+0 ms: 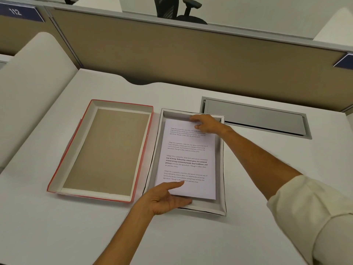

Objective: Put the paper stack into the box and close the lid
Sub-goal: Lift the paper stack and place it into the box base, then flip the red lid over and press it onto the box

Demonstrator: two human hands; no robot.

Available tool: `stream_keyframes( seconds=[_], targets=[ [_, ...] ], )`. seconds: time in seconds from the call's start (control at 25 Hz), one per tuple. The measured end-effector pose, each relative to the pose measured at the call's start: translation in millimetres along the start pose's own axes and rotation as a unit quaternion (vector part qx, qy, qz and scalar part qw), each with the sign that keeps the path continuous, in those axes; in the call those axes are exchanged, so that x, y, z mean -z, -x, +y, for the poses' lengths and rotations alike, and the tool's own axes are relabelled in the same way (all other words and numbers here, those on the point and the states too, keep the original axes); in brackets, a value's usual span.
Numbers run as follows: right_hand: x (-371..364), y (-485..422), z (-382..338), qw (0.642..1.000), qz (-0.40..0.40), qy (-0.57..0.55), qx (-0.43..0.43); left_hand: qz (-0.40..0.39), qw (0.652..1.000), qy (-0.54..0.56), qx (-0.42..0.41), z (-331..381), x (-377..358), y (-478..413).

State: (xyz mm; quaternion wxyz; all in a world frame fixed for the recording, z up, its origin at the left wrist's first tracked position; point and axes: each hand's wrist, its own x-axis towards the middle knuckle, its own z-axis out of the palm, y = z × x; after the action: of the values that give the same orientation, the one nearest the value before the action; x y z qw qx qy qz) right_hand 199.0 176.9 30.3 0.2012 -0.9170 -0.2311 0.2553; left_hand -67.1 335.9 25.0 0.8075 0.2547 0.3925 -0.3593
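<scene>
**Paper stack lies in the box, lid off beside it**

The paper stack (188, 159) lies inside the box (221, 169), mid-desk (57, 236). The left hand (166, 198) grips its near edge, thumb on top, fingers underneath. The right hand (205, 124) pinches its far edge at the box's far wall. The lid (57, 173) lies upturned just left of the box, towards the desk's left edge, a cable hatch (257, 119) at the far right

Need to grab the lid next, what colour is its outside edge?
Red, on the lid lying open-side up left of the box; head view.
</scene>
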Motion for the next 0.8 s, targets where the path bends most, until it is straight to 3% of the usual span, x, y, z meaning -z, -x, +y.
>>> stream_keyframes(
  seconds=[0.16,0.28,0.4,0.48,0.64,0.8],
  targets=[
    [2,10,-8,0.997,0.044,-0.062,-0.002,0.016,0.989,-0.148,-0.015,16,4,23],
    [-9,24,-31,0.979,0.100,-0.178,0.008,0.060,0.945,-0.281,-0.157,39,11,38],
    [-37,40,-64,0.937,0.101,-0.334,0.001,0.135,0.856,-0.363,-0.343,76,24,51],
    [-60,48,-89,0.905,0.091,-0.415,-0.007,0.181,0.798,-0.395,-0.418,105,38,58],
    [-103,58,-133,0.858,0.065,-0.510,-0.017,0.289,0.693,-0.434,-0.498,153,85,63],
    [-133,59,-165,0.844,0.050,-0.532,-0.045,0.420,0.621,-0.436,-0.498,177,141,74]
  ],
)
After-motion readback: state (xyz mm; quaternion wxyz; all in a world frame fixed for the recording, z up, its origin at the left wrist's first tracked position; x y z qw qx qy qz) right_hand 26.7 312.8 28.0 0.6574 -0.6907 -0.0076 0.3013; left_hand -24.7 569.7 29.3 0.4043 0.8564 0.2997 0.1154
